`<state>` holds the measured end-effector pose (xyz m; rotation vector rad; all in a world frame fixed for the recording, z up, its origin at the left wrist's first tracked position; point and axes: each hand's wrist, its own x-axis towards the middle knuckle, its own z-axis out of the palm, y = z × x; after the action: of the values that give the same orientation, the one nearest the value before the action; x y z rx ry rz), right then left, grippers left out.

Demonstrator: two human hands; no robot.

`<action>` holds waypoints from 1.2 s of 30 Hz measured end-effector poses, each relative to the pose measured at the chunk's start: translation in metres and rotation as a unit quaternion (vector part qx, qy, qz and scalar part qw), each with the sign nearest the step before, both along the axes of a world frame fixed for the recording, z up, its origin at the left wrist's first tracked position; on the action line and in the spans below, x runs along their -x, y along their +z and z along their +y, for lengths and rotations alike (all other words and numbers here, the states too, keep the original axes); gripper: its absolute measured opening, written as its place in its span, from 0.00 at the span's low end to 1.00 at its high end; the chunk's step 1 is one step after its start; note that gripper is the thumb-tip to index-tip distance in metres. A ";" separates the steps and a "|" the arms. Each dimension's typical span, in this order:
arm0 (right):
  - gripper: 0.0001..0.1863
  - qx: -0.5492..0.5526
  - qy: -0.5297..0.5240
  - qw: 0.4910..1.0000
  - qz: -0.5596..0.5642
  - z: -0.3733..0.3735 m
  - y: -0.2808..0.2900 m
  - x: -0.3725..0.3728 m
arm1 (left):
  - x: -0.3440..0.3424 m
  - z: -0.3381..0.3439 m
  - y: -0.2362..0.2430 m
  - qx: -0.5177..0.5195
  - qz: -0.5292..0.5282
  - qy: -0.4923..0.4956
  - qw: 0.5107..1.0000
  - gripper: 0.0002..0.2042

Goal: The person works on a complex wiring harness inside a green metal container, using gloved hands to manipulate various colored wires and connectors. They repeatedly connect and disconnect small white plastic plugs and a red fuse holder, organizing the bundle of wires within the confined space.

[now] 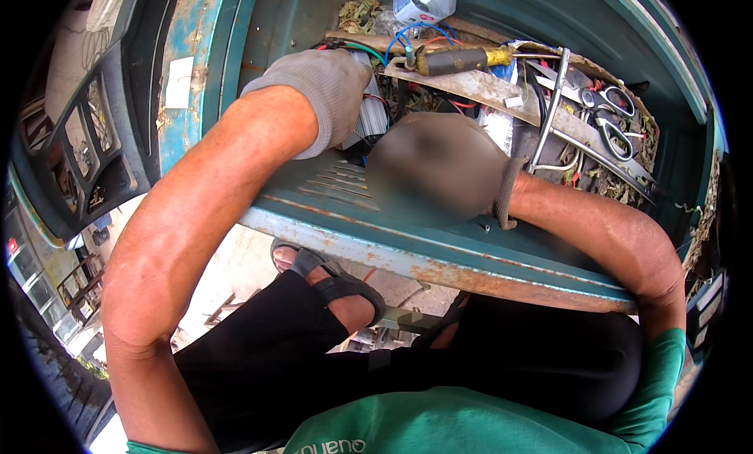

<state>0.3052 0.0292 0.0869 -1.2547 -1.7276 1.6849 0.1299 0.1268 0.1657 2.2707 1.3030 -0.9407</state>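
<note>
My left hand (336, 93), in a grey knit glove, reaches into an open teal metal bin (439, 250) beside a ridged grey piece (372, 118) and coloured wires (408, 35). Its fingers are turned away and hidden. Close by on the right, my right hand (439, 164), also gloved, is low over the bin's near side, its back toward me. A smear covers most of that glove, so neither its fingers nor anything in them can be made out. Just beyond it lies a screwdriver (463, 60) with a black and yellow handle, on a flat metal strip (486, 93).
Scissors (612, 116), a thin metal rod (551, 109) and dry leaves fill the bin's right part. A clear plastic bottle (423, 3) lies at the back. A black slotted panel (90, 124) stands at left. My sandalled foot (345, 297) shows below the rusty front edge.
</note>
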 end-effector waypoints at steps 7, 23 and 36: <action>0.15 0.041 0.017 0.999 -0.006 -0.001 -0.003 0.000 | 0.006 0.014 -0.003 -0.091 -0.051 0.042 0.994 0.16; 0.15 0.006 0.126 0.990 0.066 -0.014 -0.021 -0.005 | 0.016 0.024 -0.005 -0.165 -0.170 0.112 0.965 0.16; 0.25 -0.022 0.103 0.993 -0.060 -0.001 0.024 -0.002 | 0.012 0.024 -0.006 -0.204 -0.269 0.102 0.936 0.16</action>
<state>0.3067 0.0282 0.1114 -1.2156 -2.0166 1.7017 0.1178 0.1505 0.1599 2.3707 1.5224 0.0488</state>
